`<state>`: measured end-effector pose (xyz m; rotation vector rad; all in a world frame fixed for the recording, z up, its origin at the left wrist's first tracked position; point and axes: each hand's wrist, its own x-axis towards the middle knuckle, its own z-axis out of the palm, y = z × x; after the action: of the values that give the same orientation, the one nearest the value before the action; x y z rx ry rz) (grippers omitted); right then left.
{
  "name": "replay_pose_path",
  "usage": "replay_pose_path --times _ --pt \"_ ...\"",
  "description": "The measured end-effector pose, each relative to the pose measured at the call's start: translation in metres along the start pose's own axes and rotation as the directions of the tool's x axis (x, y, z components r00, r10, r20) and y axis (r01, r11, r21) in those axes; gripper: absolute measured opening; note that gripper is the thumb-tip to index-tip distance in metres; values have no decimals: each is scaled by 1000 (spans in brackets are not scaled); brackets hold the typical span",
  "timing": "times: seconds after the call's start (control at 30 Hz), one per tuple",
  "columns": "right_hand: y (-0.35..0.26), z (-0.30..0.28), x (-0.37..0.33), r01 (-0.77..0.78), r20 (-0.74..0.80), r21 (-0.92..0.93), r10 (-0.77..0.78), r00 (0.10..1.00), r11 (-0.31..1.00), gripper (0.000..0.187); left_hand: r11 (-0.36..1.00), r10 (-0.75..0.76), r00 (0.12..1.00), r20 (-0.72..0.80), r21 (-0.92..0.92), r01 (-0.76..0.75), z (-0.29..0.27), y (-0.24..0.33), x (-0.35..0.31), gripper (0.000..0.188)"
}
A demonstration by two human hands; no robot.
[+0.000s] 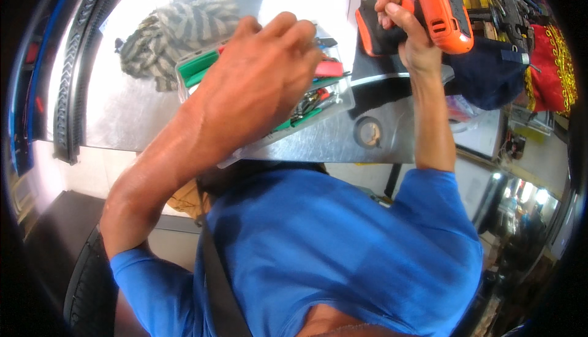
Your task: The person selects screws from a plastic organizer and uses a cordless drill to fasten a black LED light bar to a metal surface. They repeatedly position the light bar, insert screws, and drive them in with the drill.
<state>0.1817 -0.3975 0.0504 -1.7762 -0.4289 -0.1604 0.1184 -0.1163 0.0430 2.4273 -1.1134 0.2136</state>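
My right hand (407, 21) grips an orange and black cordless drill (440, 12) at the upper right, fingers wrapped round its handle. My left hand (269, 61) is over a clear plastic organizer box (340, 101) on the metal workbench (294, 147). Its fingers are curled down into the box. Their tips are hidden behind the hand, so I cannot make out what they hold. Green pieces (199, 67), a pink-red piece (329, 68) and several small metal parts (311, 105) show inside the box.
A striped grey cloth (177, 37) lies left of the box. Near the bench's front edge sits a roll of tape (369, 132). A dark blue cap (490, 73) and red cloth with gold trim (545, 61) are at the right. A black ribbed strip (82, 73) runs along the left.
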Motion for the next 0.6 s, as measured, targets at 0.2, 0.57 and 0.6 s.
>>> replay_pose_path --times 0.2,0.57,0.6 --pt "-3 -2 -7 -39 -92 2 39 995 999 44 990 -127 988 -88 -65 122 -15 9 -12 22" --pt "-7 2 -15 -86 -28 -45 85 996 995 55 992 -77 997 -12 -100 76 -4 28 -33 17" --pt "-9 3 -16 -85 -27 -58 84 996 995 55 991 -73 996 -50 -113 67 -9 22 -30 16"
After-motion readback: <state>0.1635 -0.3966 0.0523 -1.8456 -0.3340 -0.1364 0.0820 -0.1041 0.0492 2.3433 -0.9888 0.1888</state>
